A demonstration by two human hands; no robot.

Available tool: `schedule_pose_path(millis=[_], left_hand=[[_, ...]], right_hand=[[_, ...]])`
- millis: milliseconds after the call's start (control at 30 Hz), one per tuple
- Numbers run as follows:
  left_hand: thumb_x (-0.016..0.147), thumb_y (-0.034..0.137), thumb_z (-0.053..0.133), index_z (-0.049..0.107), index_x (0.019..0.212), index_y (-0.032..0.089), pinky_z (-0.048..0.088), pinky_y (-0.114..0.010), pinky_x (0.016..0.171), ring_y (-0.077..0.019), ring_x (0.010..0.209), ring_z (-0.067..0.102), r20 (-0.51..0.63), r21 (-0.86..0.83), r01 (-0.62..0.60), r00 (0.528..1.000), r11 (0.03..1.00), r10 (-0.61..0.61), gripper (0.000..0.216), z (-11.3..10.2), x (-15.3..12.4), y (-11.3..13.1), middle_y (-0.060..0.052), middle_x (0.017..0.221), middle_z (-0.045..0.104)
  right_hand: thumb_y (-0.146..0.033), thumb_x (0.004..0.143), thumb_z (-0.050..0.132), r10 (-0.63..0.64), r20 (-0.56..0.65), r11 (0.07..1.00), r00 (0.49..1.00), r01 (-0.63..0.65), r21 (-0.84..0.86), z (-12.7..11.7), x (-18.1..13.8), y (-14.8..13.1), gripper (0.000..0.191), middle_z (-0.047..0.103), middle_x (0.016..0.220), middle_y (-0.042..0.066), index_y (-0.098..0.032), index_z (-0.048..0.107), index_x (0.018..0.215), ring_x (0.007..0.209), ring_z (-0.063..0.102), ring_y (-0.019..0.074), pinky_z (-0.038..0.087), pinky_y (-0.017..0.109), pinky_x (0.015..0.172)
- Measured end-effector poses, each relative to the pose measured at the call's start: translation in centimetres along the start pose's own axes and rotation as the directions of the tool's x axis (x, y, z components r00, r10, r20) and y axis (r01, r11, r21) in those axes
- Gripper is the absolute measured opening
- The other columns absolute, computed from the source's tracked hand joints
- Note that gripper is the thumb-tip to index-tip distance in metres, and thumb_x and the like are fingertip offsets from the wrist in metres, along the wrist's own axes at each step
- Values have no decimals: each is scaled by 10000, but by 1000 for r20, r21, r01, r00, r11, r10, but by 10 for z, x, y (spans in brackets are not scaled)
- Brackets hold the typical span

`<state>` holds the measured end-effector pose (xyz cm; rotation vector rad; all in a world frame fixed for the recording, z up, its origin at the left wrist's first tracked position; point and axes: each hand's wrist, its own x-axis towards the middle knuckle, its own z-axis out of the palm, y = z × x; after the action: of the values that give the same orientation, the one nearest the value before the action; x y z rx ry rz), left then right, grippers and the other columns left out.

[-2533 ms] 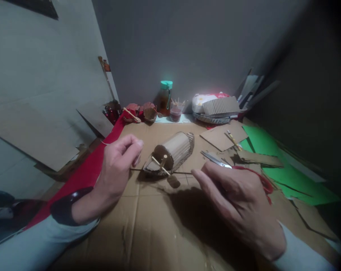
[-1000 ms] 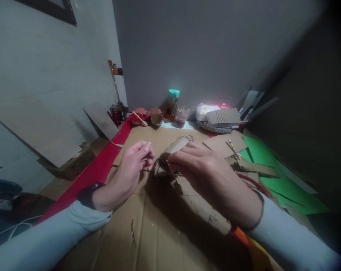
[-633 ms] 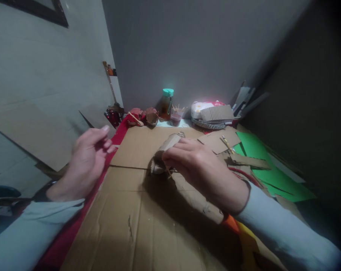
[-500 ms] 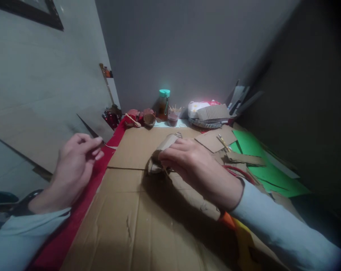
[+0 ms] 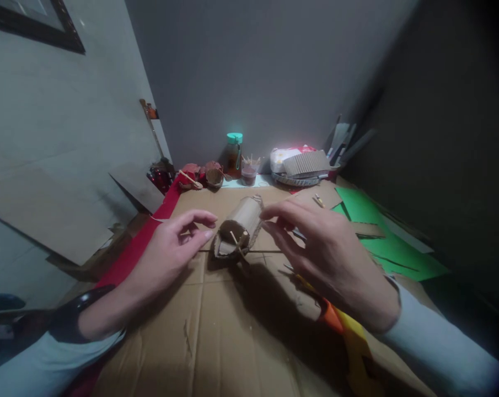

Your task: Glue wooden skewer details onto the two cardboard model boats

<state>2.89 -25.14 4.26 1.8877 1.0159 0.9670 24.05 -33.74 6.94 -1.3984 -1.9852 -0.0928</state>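
Note:
A small hollow piece of curved cardboard (image 5: pixel 245 212) lies on the cardboard sheet in front of me, its open end facing me. Thin crossed sticks (image 5: pixel 240 243) stand at that opening. My left hand (image 5: pixel 178 242) is at its left side, thumb and forefinger apart with nothing between them. On the other side, my right hand (image 5: pixel 327 256) has its thumb and forefinger slightly parted, the tips close to the cardboard's right edge; whether they touch it I cannot tell. A yellow and orange tool (image 5: pixel 348 336) lies below my right wrist, partly hidden.
Flat cardboard (image 5: pixel 162 336) covers a red cloth (image 5: pixel 129 256). Along the back stand brown bowl-like pieces (image 5: pixel 214 175), a teal-lidded bottle (image 5: pixel 234 157), a cup of sticks (image 5: pixel 249 173) and a loaded tray (image 5: pixel 294 180). Green sheets (image 5: pixel 406 253) and cardboard scraps lie at the right.
My left hand has moved right, to the curved cardboard. My right hand has let go of it and drawn right, so its open end and sticks now show.

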Motion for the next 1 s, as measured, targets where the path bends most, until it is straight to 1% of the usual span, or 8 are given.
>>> schedule_pose_path(millis=[67,133,233,333,533,667,867,1000], left_hand=[[837,319,636,678,1019,214,409,-259,623,-165,718,554,67,19,-17,998,1000,16,214,2,2,2,-30,915,668],[849,323,629,669,1036,218,424,-267,646,-178,776,582,119,17,-22,993,1000,20,218,5,5,2,-44,990,679],[855,319,637,667,1041,222,453,-275,690,-189,825,609,164,19,-33,986,999,29,212,9,7,3,-43,983,689],[855,294,640,681,971,213,468,-262,709,-188,849,621,150,26,-44,988,999,39,147,15,9,4,-39,941,697],[841,277,650,684,851,198,459,-227,637,-152,719,595,68,29,-44,997,999,42,86,21,12,-1,-11,811,683],[831,255,660,680,799,198,452,-208,631,-134,688,582,47,34,-57,997,998,55,69,21,12,-5,9,750,661],[832,245,672,681,785,213,439,-185,607,-112,659,564,45,30,-41,998,999,40,57,21,11,-8,34,716,640],[835,242,672,681,768,216,443,-182,629,-112,678,577,36,46,-39,999,998,37,73,21,10,-9,34,730,655]], right_hand=[[-170,947,525,111,51,994,993,-112,18,1,-9,1,106,581,789,19,-159,617,897,697,506,149,359,276,635],[-236,945,525,179,161,983,971,-183,6,6,-17,1,114,582,802,29,-168,600,891,730,521,170,366,290,649],[-356,927,541,223,327,975,918,-208,-79,19,-23,-2,188,592,863,62,-176,574,885,794,531,210,371,326,682],[-396,909,542,248,400,966,882,-192,-175,30,-23,-6,221,589,855,70,-188,544,834,773,519,221,339,345,664],[-323,944,477,256,423,966,869,-218,-136,38,-22,-2,163,592,882,73,-189,543,879,798,530,214,358,340,690],[-288,954,455,212,400,976,892,-211,-47,42,-26,3,165,581,851,53,-193,522,838,776,512,196,370,332,706],[-271,936,491,236,368,965,899,-263,24,39,-27,9,227,535,746,7,-206,443,724,695,466,168,330,307,633],[-241,927,495,229,316,963,921,-262,66,32,-26,13,218,527,739,3,-204,448,718,713,465,170,328,310,647]])
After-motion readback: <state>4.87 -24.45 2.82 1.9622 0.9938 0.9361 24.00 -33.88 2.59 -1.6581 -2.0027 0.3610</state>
